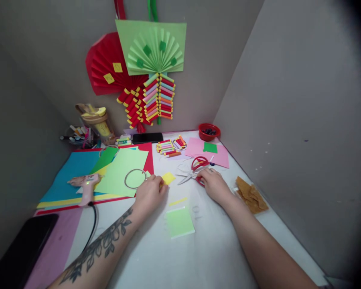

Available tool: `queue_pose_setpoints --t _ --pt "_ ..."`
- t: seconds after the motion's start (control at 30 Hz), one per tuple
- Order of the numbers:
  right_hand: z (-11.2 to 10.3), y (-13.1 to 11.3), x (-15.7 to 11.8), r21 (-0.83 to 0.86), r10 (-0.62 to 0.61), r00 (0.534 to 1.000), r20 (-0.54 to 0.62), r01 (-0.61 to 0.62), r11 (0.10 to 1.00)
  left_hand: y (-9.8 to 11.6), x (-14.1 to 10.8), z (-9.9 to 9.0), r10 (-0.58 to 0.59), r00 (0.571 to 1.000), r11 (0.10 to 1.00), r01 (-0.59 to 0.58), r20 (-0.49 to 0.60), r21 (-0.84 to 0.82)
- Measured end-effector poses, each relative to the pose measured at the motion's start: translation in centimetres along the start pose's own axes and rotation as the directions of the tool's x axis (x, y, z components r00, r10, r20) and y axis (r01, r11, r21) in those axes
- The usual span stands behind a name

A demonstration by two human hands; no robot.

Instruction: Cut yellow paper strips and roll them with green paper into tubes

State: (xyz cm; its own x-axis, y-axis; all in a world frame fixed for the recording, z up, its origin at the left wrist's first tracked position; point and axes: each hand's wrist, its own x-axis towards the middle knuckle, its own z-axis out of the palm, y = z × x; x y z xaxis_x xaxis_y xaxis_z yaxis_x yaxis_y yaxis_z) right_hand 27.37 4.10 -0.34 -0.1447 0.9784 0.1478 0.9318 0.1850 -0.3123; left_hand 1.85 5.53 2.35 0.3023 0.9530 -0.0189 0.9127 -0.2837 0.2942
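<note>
My left hand [151, 193] is closed at the corner of a small yellow paper piece [169, 178], its thumb and fingers pressed together. My right hand [212, 182] lies at the red-handled scissors [199, 161], fingers bent over the near handle. The scissors' silver blades are parted and point left, toward the yellow paper. Below them, a thin yellow strip [178, 202] rests above a light green square [180, 222] on the white table [180, 265].
Coloured sheets [123, 168] and a pink glue gun [89, 188] lie left. Small paper rolls [165, 147], a red bowl [209, 136] and pink paper [195, 146] are behind. Brown material [251, 195] sits right. Paper fans [155, 52] hang on the wall.
</note>
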Motion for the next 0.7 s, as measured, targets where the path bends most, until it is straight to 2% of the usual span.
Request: queue_pose_setpoints --t 0.23,0.57,0.7 --pt "0.37 -0.01 0.25 0.029 -0.065 0.997 0.044 0.063 0.998 -0.15 0.29 0.28 0.003 1.000 1.000 -0.004 0.025 0.020" --pt "-0.28 0.21 -0.15 0.098 -0.153 0.985 0.073 0.146 0.984 -0.22 0.48 0.28 -0.037 0.998 0.998 0.033 0.056 0.062" --pt "-0.34 0.33 -0.25 0.108 -0.160 0.985 0.064 0.153 0.982 -0.21 0.40 0.51 -0.030 0.999 0.997 0.029 0.016 0.067"
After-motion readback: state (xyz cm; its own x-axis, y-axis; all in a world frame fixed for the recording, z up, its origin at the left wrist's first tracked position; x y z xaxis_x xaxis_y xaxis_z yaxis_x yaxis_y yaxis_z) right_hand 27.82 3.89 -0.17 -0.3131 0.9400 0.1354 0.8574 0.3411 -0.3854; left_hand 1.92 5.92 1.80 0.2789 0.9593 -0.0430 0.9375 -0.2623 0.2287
